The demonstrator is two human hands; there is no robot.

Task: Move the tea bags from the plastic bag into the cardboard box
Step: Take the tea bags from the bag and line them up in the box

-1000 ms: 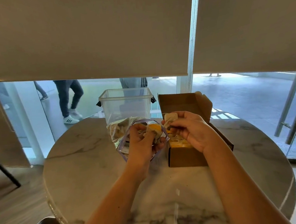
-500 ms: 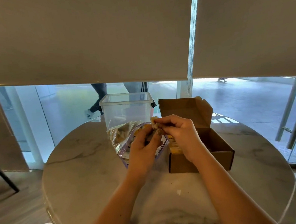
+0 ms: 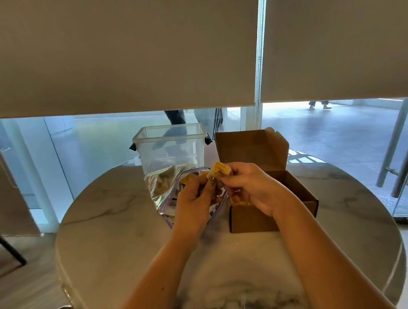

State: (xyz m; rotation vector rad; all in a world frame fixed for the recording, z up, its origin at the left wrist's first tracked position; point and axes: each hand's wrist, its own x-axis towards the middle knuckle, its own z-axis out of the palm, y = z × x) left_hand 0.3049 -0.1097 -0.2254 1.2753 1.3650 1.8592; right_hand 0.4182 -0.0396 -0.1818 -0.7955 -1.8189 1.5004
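Both hands meet over the round table (image 3: 121, 232), bare marble on either side of them.
Open cardboard box (image 3: 295, 191) sits under the right hand (image 3: 251, 189), which pinches a yellow tea bag (image 3: 219, 169); the left hand (image 3: 194, 203) grips the plastic bag (image 3: 164, 188) at its mouth.

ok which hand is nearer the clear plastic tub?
Left. The left hand sits at the plastic bag, just in front of the clear plastic tub. The right hand is off to the tub's right, over the cardboard box.

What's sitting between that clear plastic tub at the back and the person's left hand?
In the head view, the plastic bag of tea bags lies between the clear tub and the left hand, its open mouth toward the hand.
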